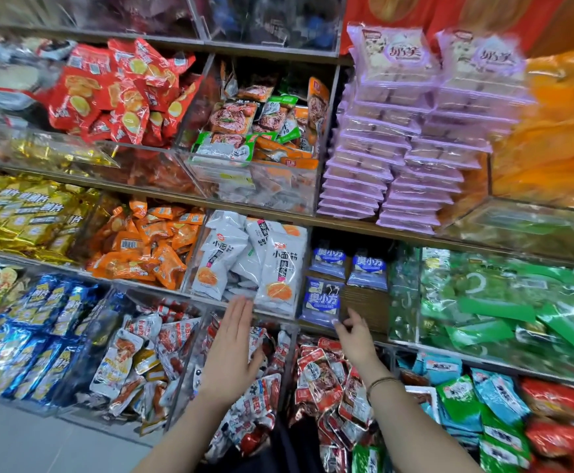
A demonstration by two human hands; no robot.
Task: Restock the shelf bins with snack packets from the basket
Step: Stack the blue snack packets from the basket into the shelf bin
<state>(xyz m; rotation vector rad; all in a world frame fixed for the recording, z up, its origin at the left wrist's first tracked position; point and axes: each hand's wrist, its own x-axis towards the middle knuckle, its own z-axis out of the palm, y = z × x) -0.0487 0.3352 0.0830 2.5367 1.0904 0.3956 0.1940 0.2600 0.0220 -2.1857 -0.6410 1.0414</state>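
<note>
While the left hand (232,346) hovers flat, fingers straight and empty, just below white packets (278,268) marked 小面筋, the right hand (355,339) sets curled fingers (354,319) against the lower corner of a blue packet (323,298) reading 奥小方; whether they grip it cannot be told.

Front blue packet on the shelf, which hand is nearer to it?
Right. The right hand is at the lower right corner of the front blue packet; the left hand is further left, by the white packets.

"小面筋" on white packets (280,268); "奥小方" on blue packets (323,298)
</note>
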